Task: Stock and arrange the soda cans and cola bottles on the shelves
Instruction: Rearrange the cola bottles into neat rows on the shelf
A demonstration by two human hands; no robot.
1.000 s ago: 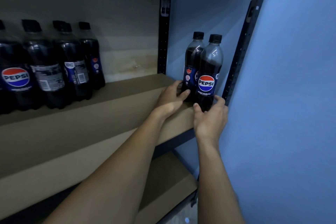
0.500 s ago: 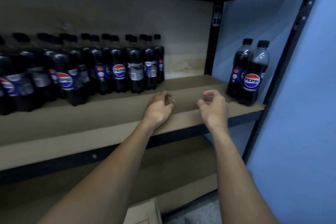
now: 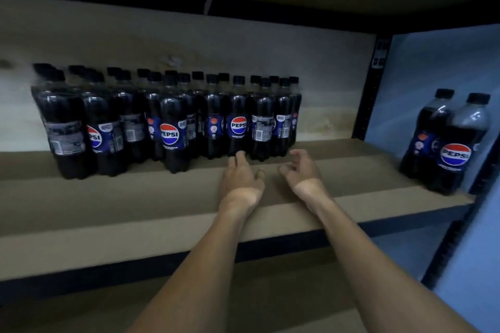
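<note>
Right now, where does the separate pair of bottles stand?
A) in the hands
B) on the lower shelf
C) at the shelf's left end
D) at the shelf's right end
D: the pair stands at the right end of the shelf, near its front edge, apart from the big group further left.

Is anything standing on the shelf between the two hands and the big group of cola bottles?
Nothing visible. Only bare shelf lies between the left hand, the right hand and the group of cola bottles. The left hand nearly touches a front bottle's base.
</note>
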